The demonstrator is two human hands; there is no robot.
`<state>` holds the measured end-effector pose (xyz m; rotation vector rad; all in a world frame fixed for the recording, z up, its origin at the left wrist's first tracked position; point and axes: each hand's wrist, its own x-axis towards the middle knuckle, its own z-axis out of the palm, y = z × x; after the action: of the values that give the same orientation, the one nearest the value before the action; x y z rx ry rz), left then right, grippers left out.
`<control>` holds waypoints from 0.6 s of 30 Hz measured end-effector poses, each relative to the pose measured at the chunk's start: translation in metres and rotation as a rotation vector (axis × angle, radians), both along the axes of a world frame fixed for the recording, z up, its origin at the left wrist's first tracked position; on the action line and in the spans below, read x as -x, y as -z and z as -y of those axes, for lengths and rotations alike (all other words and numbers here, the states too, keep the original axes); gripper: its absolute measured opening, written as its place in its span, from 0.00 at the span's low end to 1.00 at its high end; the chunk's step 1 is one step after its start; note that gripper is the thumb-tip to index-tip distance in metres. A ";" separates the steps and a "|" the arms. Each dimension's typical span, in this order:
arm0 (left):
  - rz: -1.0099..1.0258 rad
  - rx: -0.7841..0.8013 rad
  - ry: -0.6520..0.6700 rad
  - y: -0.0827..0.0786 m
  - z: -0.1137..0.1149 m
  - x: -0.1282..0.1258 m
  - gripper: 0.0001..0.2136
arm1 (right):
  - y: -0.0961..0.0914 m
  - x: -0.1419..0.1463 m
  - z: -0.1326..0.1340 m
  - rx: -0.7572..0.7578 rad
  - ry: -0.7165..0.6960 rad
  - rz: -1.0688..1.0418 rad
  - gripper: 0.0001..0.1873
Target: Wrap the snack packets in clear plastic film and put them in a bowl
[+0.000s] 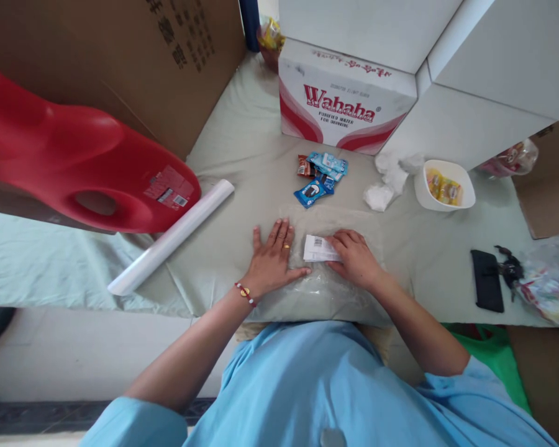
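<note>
Fingers (274, 234) of the left hand (269, 264) splay at the edge of clear plastic (313, 285); the right hand's (354, 259) pinch folded paper (317, 249). The plastic lies flattened, the paper apparently not yet released.

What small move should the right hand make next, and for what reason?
Perhaps the right hand should gently flatten the paper over the clear bag: its fingers are already at the paper's right end, the paper looks folded, and the left hand lies spread at the bag's left side, where it might steady things.
</note>
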<state>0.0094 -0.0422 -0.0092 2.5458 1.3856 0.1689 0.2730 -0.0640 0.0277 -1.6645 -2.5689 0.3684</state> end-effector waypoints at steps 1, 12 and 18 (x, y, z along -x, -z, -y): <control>-0.002 0.000 0.001 0.000 0.000 0.000 0.51 | 0.000 0.000 0.000 0.001 0.003 -0.002 0.30; 0.084 -0.076 -0.048 -0.001 0.005 0.012 0.42 | -0.007 -0.018 0.012 -0.053 0.023 -0.272 0.30; 0.137 -0.205 0.033 0.002 0.023 0.029 0.25 | -0.021 -0.050 0.073 0.000 -0.035 -0.475 0.33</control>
<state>-0.0199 -0.0651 -0.0114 2.6599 1.3353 0.4938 0.3227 -0.1371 0.0486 -1.3316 -2.2423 0.6732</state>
